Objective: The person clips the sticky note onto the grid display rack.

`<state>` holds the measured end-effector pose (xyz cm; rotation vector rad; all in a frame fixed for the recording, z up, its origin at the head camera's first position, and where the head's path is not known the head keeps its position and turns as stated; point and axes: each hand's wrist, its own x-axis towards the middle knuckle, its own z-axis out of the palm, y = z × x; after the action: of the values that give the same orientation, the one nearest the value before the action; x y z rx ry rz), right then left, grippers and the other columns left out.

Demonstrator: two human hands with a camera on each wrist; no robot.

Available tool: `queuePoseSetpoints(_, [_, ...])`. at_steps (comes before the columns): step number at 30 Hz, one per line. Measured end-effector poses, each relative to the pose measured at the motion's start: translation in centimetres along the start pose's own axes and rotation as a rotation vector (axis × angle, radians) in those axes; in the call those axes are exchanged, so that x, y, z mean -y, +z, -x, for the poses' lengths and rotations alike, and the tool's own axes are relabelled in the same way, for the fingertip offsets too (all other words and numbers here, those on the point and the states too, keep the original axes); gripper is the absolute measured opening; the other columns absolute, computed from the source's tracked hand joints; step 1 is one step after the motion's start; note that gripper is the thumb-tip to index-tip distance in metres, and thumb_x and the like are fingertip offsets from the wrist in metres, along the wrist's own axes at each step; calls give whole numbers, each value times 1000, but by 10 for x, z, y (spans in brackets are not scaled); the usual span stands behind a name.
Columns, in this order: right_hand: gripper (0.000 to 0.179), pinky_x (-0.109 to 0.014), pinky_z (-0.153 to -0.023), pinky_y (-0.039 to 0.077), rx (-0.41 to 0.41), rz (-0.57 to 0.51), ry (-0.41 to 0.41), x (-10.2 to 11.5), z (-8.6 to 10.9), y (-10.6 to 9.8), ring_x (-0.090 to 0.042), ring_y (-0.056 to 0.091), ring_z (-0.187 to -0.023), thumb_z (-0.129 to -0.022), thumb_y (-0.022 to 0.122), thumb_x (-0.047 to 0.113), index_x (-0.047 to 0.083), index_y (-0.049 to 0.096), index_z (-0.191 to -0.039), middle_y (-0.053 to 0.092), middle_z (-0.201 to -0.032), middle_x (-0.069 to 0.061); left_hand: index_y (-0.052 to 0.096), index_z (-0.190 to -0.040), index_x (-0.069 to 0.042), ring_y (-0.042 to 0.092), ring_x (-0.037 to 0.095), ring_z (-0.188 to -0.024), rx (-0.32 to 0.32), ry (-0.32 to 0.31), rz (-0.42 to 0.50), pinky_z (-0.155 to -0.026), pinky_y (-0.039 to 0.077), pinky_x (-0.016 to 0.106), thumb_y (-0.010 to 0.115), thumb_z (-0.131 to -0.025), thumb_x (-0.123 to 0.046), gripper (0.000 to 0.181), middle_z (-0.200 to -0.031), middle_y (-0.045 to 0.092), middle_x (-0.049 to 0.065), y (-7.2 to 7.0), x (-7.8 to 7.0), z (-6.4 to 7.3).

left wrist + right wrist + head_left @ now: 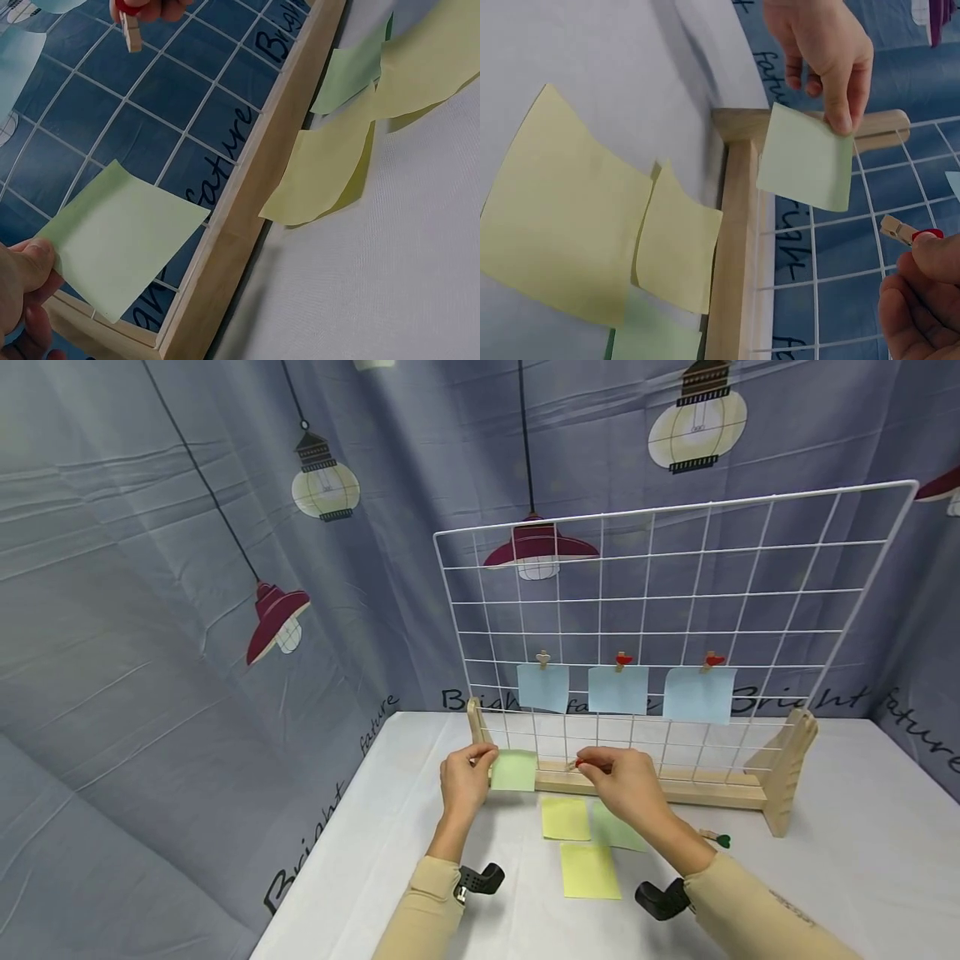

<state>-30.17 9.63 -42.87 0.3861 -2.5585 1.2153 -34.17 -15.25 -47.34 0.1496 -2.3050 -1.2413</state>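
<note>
My left hand (465,779) pinches a green sticky note (513,771) by its edge, in front of the lower left of the white wire grid (678,597). Between the thumb and fingers of my right hand (624,781) is a small wooden clothespin (898,229) with a red heart on it. The clothespin and the note are apart. Higher on the grid hang three blue notes (618,691), each under a heart clothespin (623,661); one heart is pale, the other two red.
On the white table (525,927) lie two yellow notes (590,872) and another green note (617,828). A clothespin with a green heart (722,840) lies by my right forearm. The grid stands in a wooden base (712,792). Behind hangs a blue-grey curtain (420,635).
</note>
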Motion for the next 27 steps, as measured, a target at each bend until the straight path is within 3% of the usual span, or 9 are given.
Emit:
queuePoseSetpoints(11, [15,-24,-51,37,4,-16,6,7,-13,11,-14,55,-66,-95,71,8,6,81,-106,80,-100,-12,84,-91,-25,55,7,-65,7,22,-3,-60,42,27,80,-91,-27,5,-81,78,-6,4,-2,-4])
queuePoseSetpoints(18, [13,-22,-45,28,-21,-40,-34,15,-25,20,-10,42,-52,-94,73,7,4,81,-103,80,-95,-14,84,-94,-24,54,7,-64,18,27,10,-58,40,27,79,-91,-29,7,-85,78,-4,8,-4,-9])
queuePoseSetpoints(27, [12,-23,-50,32,-54,-7,-46,20,-38,32,-12,48,-57,-94,73,11,8,83,-102,81,-96,-11,84,-95,-24,58,7,-67,9,26,-5,-61,42,27,78,-92,-30,9,-90,80,-4,12,-5,-12])
